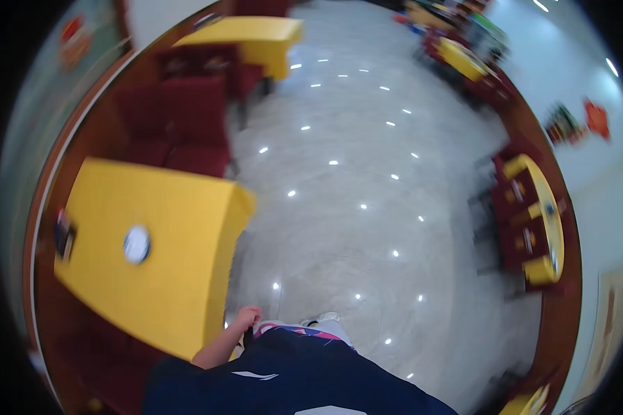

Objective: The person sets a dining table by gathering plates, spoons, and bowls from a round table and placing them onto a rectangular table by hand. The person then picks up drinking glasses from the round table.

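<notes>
My left hand [248, 317] hangs low at my side, near the side of the yellow-covered table [145, 297], which stands at my left. The fingers look bent, but I cannot tell if they are closed together or if they hold something. My right hand is outside the view. On the table lies a round white object [137, 244] with a bluish edge. Dark red chairs [195, 117] stand beyond it, next to the shiny grey floor [339, 228].

Single wide head-height view, forward and steeply down, over the close dark shirt [311, 370] to the grey floor [339, 228].
</notes>
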Demonstrator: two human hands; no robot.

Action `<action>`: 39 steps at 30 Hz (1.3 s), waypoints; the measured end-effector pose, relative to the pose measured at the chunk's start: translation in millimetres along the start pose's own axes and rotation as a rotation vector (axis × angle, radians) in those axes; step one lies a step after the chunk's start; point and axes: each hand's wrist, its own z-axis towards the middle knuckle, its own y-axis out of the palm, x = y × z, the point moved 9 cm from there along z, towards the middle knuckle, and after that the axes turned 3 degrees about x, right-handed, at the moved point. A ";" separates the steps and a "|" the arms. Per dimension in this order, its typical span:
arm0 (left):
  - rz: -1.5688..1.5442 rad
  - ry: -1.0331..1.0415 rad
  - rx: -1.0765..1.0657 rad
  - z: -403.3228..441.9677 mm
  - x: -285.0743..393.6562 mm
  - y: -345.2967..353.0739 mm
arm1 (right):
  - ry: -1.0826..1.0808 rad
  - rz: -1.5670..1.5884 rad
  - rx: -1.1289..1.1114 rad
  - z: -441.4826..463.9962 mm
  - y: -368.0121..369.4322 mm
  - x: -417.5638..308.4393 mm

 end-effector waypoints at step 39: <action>1.597 0.372 -0.705 253.1 266.4 1150.2 | 0.965 1.057 0.356 18.0 -234.0 403.1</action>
